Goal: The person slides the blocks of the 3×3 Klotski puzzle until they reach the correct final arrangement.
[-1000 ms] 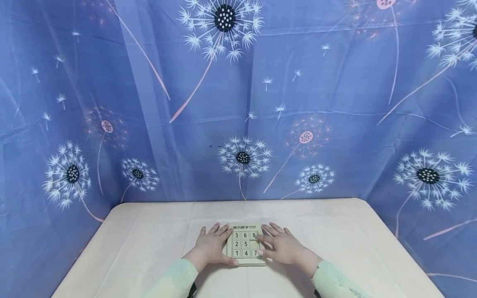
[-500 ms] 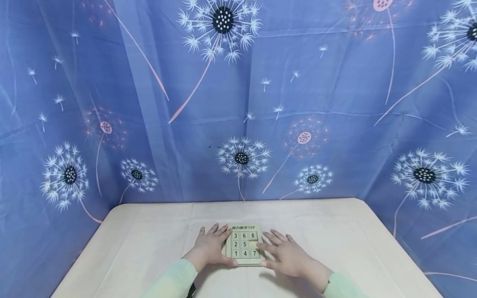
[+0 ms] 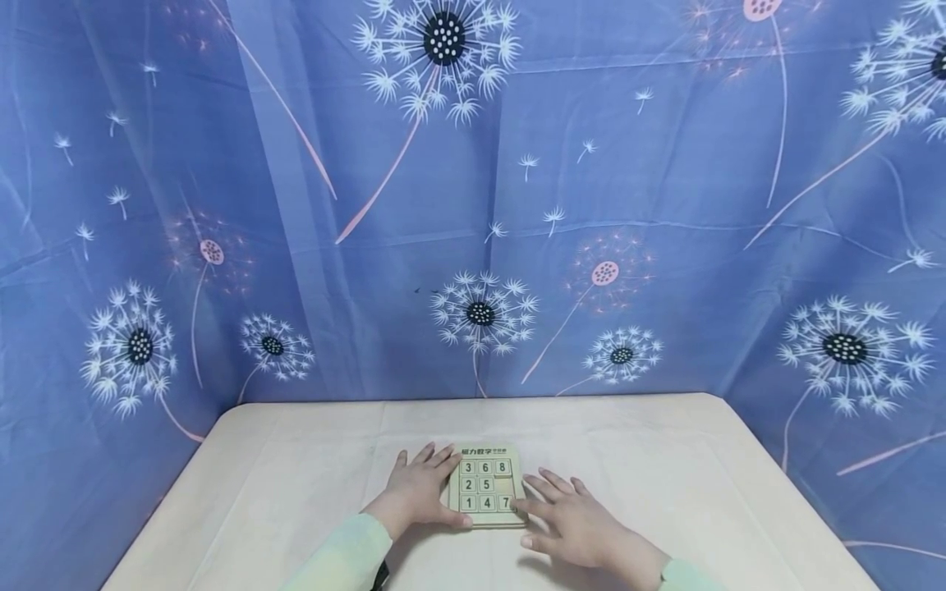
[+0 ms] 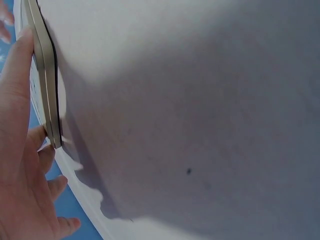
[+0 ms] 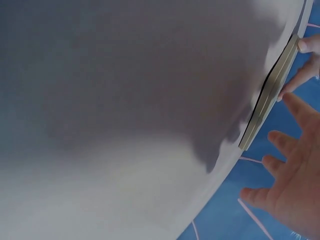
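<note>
A pale wooden number slide puzzle lies flat on the table. Its rows read 3 6 8, then 2 5 and a gap on the right, then 1 4 7. At its left side my left hand holds the board, thumb at the near left corner and fingers along the left edge. My right hand is at the right side, fingers spread; its index fingertip is at the 7 tile, while the thumb is off the board. Both wrist views show the board edge-on, its numbers hidden, beside the left hand and right hand.
A cream-covered table extends round the puzzle to rounded far corners. Blue cloth with dandelion prints hangs behind it and at both sides. Shadows of the hands fall across the table cover.
My right hand has drawn back toward the near right; its index finger moved from by the 8 down to the 7, and its thumb left the board. Left hand and number order stay the same.
</note>
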`<state>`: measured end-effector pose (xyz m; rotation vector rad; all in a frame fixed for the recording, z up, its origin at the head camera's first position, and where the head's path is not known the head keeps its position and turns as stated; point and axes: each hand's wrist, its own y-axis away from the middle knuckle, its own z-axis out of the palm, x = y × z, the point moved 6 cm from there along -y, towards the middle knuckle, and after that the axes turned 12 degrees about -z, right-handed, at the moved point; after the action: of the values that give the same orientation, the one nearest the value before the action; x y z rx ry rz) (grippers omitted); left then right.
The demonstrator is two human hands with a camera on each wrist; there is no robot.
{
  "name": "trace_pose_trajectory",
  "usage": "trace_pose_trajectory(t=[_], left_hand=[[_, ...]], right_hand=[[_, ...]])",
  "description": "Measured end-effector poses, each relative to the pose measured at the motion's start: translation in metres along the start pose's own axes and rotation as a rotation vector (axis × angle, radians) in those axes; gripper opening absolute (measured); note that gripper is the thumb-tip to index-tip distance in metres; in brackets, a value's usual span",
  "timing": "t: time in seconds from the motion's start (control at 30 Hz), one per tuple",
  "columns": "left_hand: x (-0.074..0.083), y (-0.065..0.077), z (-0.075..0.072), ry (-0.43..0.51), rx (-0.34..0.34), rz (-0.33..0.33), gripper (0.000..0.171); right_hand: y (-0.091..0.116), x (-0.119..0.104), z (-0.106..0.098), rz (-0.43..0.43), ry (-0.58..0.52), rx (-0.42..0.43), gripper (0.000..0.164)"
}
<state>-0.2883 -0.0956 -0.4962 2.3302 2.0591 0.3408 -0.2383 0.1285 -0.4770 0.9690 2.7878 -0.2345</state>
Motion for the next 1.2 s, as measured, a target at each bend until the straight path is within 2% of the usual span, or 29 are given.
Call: trace_pose_trajectory(t=[0.7,1.2], left_hand=[[-0.0015,-0.0017,0.0024,-0.021,0.004,0.000,0.109],[-0.0011,-0.0021,0.0029,-0.003,0.007,0.001,0.109]], right_hand=[[0.0050,-0.0063,0.0055,-0.011,0.027,-0.006,0.059],[0.0018,-0.0107,0.0032,-0.002,0.017,0.016,0.058]])
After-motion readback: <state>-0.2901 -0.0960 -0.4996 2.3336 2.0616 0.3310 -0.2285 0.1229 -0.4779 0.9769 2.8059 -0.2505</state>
